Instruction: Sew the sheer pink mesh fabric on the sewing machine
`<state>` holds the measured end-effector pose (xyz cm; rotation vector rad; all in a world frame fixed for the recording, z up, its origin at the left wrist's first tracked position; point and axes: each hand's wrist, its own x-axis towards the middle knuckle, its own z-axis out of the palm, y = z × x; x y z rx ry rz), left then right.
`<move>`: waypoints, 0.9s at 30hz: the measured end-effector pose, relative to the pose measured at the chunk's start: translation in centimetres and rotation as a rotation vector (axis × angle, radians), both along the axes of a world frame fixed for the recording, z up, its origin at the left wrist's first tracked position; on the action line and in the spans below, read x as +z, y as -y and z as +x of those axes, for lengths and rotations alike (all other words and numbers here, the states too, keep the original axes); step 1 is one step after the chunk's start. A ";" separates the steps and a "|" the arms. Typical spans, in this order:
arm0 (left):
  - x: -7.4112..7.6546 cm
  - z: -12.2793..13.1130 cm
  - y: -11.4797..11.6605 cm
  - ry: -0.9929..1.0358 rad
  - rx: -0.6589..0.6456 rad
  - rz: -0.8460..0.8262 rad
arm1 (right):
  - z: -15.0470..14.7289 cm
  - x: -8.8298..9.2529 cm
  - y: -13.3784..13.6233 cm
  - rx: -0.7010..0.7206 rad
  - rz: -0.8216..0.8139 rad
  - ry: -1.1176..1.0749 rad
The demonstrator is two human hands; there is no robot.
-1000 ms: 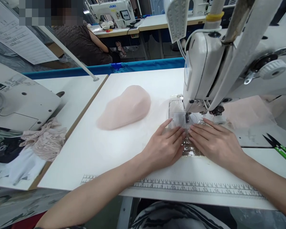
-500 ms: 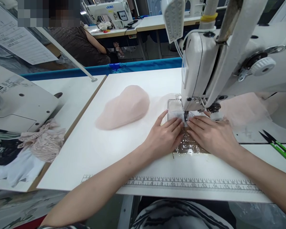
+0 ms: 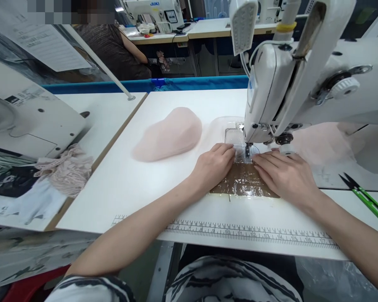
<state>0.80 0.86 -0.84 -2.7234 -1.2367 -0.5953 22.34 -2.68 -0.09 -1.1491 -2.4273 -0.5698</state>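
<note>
A sewing machine's presser foot (image 3: 248, 150) stands over a small patch of sheer pale fabric (image 3: 219, 130) on the white table. My left hand (image 3: 214, 164) rests left of the foot, its fingers bent a little and lying close together at the clear plate (image 3: 234, 136). To the right of the foot, my right hand (image 3: 285, 172) lies palm down with fingers stretched out flat beside the needle area. Brown shiny tape (image 3: 244, 180) covers the table between my hands. What lies beneath my fingertips is hard to make out.
A folded pale pink piece (image 3: 173, 134) lies on the table at left, and more pink fabric (image 3: 321, 142) under the machine arm. Green thread snips (image 3: 365, 197) lie at right. A printed ruler (image 3: 239, 230) runs along the front edge. A person (image 3: 110, 52) sits beyond.
My left hand has drawn slightly back and left from the presser foot, its fingers closer together, baring more brown tape. My right hand stays beside the foot. The view has shifted somewhat.
</note>
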 end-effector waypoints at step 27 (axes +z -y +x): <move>5.6 -17.0 9.0 0.926 0.127 -1.157 | -12.1 7.1 1.0 0.265 -1.268 -0.793</move>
